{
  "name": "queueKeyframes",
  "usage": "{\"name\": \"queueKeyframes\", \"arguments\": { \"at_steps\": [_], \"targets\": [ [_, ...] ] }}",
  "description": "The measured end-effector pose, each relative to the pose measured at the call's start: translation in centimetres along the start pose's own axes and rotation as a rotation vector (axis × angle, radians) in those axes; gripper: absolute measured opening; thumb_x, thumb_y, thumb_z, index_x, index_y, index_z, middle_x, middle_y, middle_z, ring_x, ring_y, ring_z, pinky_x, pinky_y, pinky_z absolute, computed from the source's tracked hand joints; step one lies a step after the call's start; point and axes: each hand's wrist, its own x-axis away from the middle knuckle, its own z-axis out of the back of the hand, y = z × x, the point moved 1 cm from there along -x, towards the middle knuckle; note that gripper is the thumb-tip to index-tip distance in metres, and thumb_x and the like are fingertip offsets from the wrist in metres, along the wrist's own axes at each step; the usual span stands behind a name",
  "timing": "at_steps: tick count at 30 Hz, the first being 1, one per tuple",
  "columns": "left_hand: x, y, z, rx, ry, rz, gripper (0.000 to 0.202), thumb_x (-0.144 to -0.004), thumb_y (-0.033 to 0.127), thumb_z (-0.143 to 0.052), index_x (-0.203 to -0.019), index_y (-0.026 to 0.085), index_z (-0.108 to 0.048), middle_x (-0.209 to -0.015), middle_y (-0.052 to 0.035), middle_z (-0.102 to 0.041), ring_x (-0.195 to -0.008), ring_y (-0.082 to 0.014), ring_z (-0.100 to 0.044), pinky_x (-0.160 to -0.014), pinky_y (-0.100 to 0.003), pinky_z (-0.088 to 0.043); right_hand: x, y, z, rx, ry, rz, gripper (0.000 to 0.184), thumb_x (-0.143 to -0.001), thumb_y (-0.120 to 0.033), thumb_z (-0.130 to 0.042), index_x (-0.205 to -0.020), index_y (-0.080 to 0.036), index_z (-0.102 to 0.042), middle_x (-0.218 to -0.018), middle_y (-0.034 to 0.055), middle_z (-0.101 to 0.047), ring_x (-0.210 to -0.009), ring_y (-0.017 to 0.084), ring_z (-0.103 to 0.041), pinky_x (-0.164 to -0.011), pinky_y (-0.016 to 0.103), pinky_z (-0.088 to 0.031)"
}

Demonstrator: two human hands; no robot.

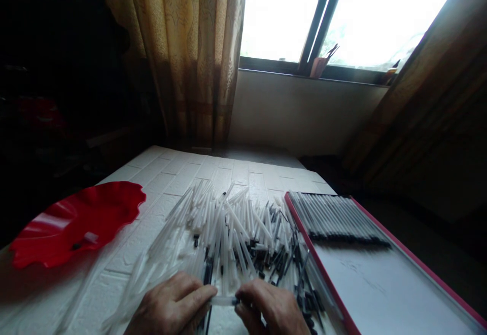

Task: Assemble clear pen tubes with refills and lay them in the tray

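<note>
You face a bright window (277, 10), dark frame (270, 65). Pinkish cup (318, 67) with thin sticks (334, 49) sits at its base. Pale wall (274, 107) below; gold patterned curtain (190, 46) left, another curtain (429, 71) right.

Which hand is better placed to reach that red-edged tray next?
Likely the right hand: it is nearer the red-edged tray, while the left hand holds the tube by its left end.

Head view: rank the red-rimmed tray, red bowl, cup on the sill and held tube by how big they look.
1. Tray, even with part cut off by the frame
2. Bowl
Unranked: cup and tube; the tube is nearer and partly covered.
</note>
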Motion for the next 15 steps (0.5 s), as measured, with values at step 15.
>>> {"name": "queueKeyframes", "arguments": {
  "at_steps": [15],
  "targets": [
    [-0.3, 0.0, 1.3, 0.012, 0.023, 0.079, 0.025, -0.101, 0.031, -0.045, -0.112, 0.024, -0.066, -0.086, -0.0034, -0.072, -0.075, -0.0167, -0.068, -0.068, -0.023, -0.054, -0.6, -0.4, 2.3, -0.278, -0.284, -0.259, 0.037, -0.100, -0.033, -0.037, -0.074, -0.020, -0.060, -0.062, 0.0005, -0.067, -0.055, 0.011, -0.064, -0.053, 0.017, -0.041]
  ]
}}
